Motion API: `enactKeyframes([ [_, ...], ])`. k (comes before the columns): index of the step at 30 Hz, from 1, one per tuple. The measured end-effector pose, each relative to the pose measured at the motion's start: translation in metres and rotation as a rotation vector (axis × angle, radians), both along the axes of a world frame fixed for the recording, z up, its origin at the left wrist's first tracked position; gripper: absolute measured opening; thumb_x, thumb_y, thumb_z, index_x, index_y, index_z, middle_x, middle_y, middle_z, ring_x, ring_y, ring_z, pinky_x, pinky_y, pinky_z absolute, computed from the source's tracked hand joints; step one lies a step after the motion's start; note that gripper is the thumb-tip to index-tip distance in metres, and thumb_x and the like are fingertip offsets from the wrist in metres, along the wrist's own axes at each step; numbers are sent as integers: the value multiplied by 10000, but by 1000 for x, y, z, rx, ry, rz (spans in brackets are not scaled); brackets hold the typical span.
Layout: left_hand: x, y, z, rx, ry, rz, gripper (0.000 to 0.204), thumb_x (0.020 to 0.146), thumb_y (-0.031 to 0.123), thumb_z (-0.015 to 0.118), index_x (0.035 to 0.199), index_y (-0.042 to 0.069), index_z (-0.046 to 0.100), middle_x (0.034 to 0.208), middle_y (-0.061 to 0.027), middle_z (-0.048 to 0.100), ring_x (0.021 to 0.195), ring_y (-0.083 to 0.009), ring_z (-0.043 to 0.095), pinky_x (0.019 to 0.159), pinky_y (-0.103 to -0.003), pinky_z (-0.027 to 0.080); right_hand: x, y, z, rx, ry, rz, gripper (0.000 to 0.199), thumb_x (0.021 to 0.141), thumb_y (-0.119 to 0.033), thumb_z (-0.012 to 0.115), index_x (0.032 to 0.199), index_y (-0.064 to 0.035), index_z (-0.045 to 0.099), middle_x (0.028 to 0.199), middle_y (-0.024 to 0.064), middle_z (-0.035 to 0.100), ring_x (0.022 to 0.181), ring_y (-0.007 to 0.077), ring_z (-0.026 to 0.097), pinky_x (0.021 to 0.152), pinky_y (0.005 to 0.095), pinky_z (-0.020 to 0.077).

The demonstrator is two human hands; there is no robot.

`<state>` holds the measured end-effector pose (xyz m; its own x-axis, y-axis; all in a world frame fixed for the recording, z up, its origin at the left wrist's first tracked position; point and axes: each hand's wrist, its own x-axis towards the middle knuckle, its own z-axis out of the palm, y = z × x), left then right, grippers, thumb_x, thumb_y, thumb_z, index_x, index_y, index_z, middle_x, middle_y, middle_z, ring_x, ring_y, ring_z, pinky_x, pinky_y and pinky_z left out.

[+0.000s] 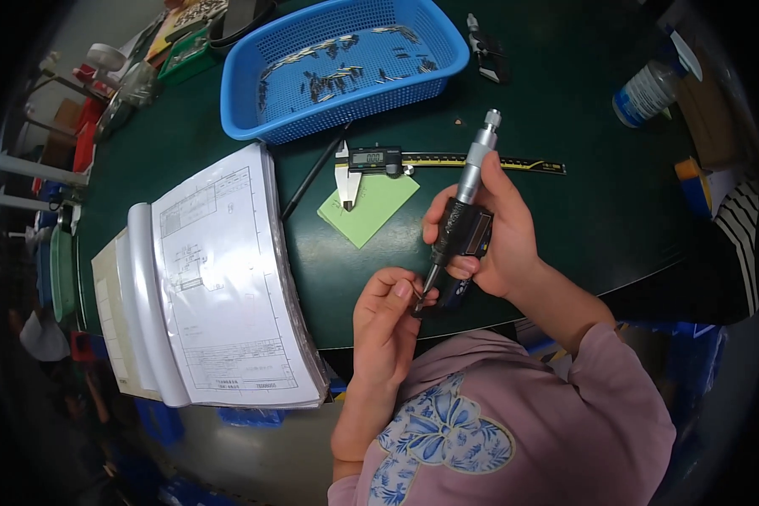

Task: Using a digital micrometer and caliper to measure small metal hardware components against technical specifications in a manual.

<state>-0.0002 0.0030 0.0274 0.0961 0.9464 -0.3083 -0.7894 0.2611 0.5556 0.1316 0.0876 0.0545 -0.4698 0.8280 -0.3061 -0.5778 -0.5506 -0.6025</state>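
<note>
Right now, the fingers of your right hand (510,240) wrap around the digital micrometer (454,223), thumb running up along its silver barrel and fingertips curled against the dark body. Its long axis slants from the knurled silver tip, far and to the right, down to the measuring end, near and to the left. That lower end meets your left hand (381,319), which is the nearer one to it: thumb and forefinger draw in at the slim spindle, just left of the frame. You hide the gap itself with those fingertips, so I cannot tell whether they pinch a small piece or only touch the tool.

Just beyond, a digital caliper (378,160) lies crosswise on the tabletop (582,105), overlapping green paper slips (374,215), with a thin black pen (310,179) to their left. The open drawing binder (223,295) sits to your left. Farther off stand a blue basket (350,112) of small metal pins (333,84), another micrometer (491,61) beside it, and a bottle (645,94) at far right.
</note>
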Motion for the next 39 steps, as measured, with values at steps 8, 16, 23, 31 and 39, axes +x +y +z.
enactKeyframes([
  [8, -3, -3, 1, 8, -24, 40, 110, 819, 94, 492, 895, 16, 478, 804, -52, 505, 751, -121, 486, 735, -240, 383, -8, -4, 5, -107, -31, -32, 629, 826, -541, 170, 727, -13, 496, 641, 144, 523, 305, 144, 350, 291, 242, 305],
  [16, -8, 3, 31, 38, 96, -27, 97, 821, 67, 487, 898, 10, 471, 822, -62, 504, 753, -101, 470, 730, -214, 370, 0, 0, 12, -158, 144, -41, 637, 813, -543, 158, 722, -13, 499, 651, 141, 517, 327, 151, 359, 310, 253, 319],
  [23, -45, 66, 77, 318, 1196, 318, 78, 783, 3, 496, 860, -8, 498, 842, -69, 525, 736, -95, 493, 668, -207, 401, 15, -1, 12, -75, 234, -130, 692, 775, -581, 177, 763, 32, 496, 708, 207, 529, 395, 168, 403, 371, 260, 330],
  [31, -93, 213, 71, 633, 2258, 137, 148, 639, 30, 579, 786, 45, 569, 806, -97, 566, 785, -263, 545, 668, -338, 439, 12, -10, 11, -45, 356, -113, 665, 754, -538, 255, 797, 80, 496, 735, 231, 529, 407, 178, 418, 403, 271, 344],
  [39, -65, 263, 51, 448, 2126, -765, 353, 577, 327, 716, 777, 66, 586, 743, -81, 589, 709, -228, 566, 620, -306, 438, 16, -5, 11, -88, 271, -87, 625, 732, -510, 260, 803, 62, 503, 733, 207, 535, 426, 194, 436, 408, 281, 335],
])
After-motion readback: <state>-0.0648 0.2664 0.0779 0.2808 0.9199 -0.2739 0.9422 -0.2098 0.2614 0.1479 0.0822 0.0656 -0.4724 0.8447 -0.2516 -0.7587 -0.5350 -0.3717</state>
